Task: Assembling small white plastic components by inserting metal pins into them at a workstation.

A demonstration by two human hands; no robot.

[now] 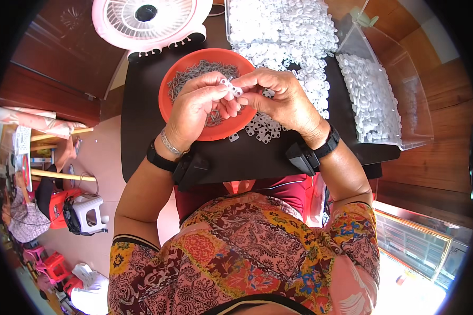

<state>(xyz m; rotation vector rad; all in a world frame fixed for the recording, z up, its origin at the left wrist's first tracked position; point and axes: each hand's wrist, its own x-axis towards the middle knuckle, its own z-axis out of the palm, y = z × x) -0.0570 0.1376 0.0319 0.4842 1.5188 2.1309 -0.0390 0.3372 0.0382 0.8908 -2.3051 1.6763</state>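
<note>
Above the red bowl point(165, 105), my two hands meet. Between the thumb and fingers of my left hand point(197, 102) are small white plastic pieces with holes point(231, 88). My right hand point(278, 97) is closed in a pinch beside them, thumb and forefinger close to the pieces; what lies between its fingertips is too small to make out. A heap of thin grey metal fasteners point(207, 68), like screws or nails, fills part of the bowl. More loose white plastic pieces point(265, 128) are scattered on the dark table point(236, 163) beneath my right hand.
A large pile of white pieces point(284, 26) spreads from a clear container at the back. At right stands a clear plastic bin point(373, 100) of white pieces. A pink and white fan point(147, 26) stands at back left. Another person point(26, 220) is at far left, near stools.
</note>
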